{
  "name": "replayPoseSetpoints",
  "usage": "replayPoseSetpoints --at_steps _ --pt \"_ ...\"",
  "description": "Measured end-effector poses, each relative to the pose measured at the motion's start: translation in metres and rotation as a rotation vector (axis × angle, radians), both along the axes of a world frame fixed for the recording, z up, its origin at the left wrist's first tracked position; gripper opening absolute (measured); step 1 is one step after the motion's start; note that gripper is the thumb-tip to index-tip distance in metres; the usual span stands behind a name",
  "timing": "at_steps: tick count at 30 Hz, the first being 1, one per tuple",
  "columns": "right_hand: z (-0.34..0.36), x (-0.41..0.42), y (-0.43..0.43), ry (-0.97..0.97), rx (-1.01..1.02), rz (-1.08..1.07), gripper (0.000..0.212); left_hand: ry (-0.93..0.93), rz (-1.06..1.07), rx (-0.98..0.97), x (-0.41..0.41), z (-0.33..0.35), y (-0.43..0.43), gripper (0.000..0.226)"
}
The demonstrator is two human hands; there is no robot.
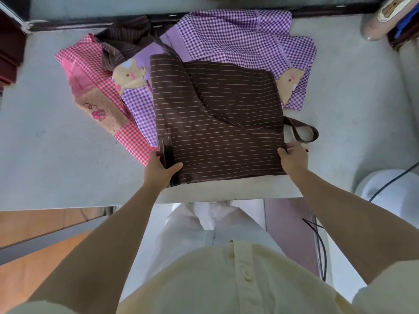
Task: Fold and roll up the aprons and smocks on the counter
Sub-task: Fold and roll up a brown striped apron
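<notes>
Several aprons [217, 123], grey counter [56, 159], perhaps concrete.

One brown striped apron [217, 123] lies folded at the near edge of the counter [56, 166]. One more brown striped piece [122, 46] shows by the far edge. It may be a second apron or part of the first, I cannot tell. There is one pink checked apron [90, 71] toward the left edge. The purple checked cloth [238, 39] could be one smock or two. There are two bears on it: a left bear patch [129, 79] and a right bear patch [290, 83]. There is one bee patch [99, 114] and one strap loop [303, 132]. Two hands are at the near edge, a left hand [162, 168] and a right hand [294, 158].
</notes>
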State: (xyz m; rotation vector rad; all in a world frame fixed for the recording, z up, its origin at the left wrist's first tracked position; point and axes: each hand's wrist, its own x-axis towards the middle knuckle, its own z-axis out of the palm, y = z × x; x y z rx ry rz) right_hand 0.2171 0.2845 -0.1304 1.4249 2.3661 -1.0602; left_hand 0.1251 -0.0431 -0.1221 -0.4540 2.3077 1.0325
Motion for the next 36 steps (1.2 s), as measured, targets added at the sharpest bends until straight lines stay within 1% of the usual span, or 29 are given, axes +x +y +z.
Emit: replayPoseSetpoints --at_steps 1,2,3,4,5,6,7,8,9,10,11,13,15,16,18,20,22,23,25,28,30,32,36 --pt "0.001 -0.001 -0.003 0.033 0.029 -0.025 0.03 0.062 -0.051 -0.125 0.005 0.0 0.002 0.074" --pt "0.002 -0.002 -0.007 0.077 0.111 -0.017 0.035 0.163 -0.103 -0.261 0.01 0.001 0.004 0.075" --pt "0.004 -0.003 -0.013 0.129 0.229 0.037 0.04 0.311 -0.168 -0.374 0.016 0.003 0.005 0.072" --pt "0.005 -0.004 -0.021 0.194 0.334 0.132 0.044 0.487 -0.252 -0.436 0.02 0.006 0.007 0.064" --pt "0.005 -0.003 -0.033 0.261 0.398 0.262 0.048 0.655 -0.359 -0.442 0.024 0.007 0.01 0.055" --pt "0.005 -0.003 -0.048 0.306 0.408 0.412 0.052 0.79 -0.489 -0.422 0.027 0.007 0.014 0.047" --pt "0.001 -0.002 -0.062 0.316 0.392 0.568 0.058 0.864 -0.633 -0.409 0.03 0.005 0.019 0.044" --pt "-0.006 0.0 -0.074 0.293 0.375 0.722 0.062 0.878 -0.762 -0.42 0.031 0.0 0.025 0.045" --pt "-0.015 0.002 -0.082 0.233 0.372 0.855 0.065 0.831 -0.855 -0.453 0.031 -0.004 0.031 0.049" --pt "-0.025 0.006 -0.085 0.149 0.384 0.94 0.067 0.736 -0.912 -0.499 0.031 -0.01 0.035 0.055" --pt "-0.033 0.01 -0.082 0.051 0.392 0.965 0.067 0.636 -0.941 -0.553 0.03 -0.016 0.036 0.061" --pt "-0.046 0.019 -0.061 -0.139 0.381 0.912 0.064 0.473 -0.964 -0.629 0.029 -0.031 0.03 0.069" --pt "-0.052 0.028 -0.036 -0.229 0.401 0.849 0.062 0.408 -1.003 -0.672 0.028 -0.045 0.018 0.073" --pt "-0.052 0.03 -0.028 -0.248 0.418 0.814 0.062 0.414 -1.022 -0.691 0.028 -0.048 0.014 0.074" --pt "-0.048 0.027 -0.028 -0.207 0.477 0.734 0.064 0.474 -1.004 -0.682 0.028 -0.046 0.016 0.076" --pt "-0.041 0.018 -0.048 -0.05 0.514 0.729 0.065 0.587 -0.939 -0.6 0.03 -0.041 0.028 0.073" --pt "-0.039 0.007 -0.079 0.1 0.502 0.874 0.061 0.66 -0.934 -0.548 0.032 -0.038 0.042 0.066" --pt "-0.04 0.003 -0.092 0.138 0.489 0.957 0.059 0.646 -0.955 -0.545 0.032 -0.039 0.045 0.065" --pt "-0.049 0.0 -0.102 0.125 0.467 1.014 0.058 0.581 -0.975 -0.568 0.032 -0.047 0.043 0.066" --pt "-0.062 0.009 -0.074 0.024 0.483 0.91 0.058 0.527 -0.994 -0.578 0.027 -0.06 0.033 0.072" --pt "-0.063 0.02 -0.047 -0.026 0.513 0.802 0.057 0.519 -1.004 -0.559 0.025 -0.061 0.032 0.075" --pt "-0.059 0.025 -0.03 -0.073 0.511 0.74 0.058 0.515 -1.008 -0.552 0.025 -0.06 0.032 0.078" --pt "-0.047 0.013 -0.047 -0.058 0.539 0.628 0.058 0.489 -1.026 -0.568 0.024 -0.06 0.033 0.081"
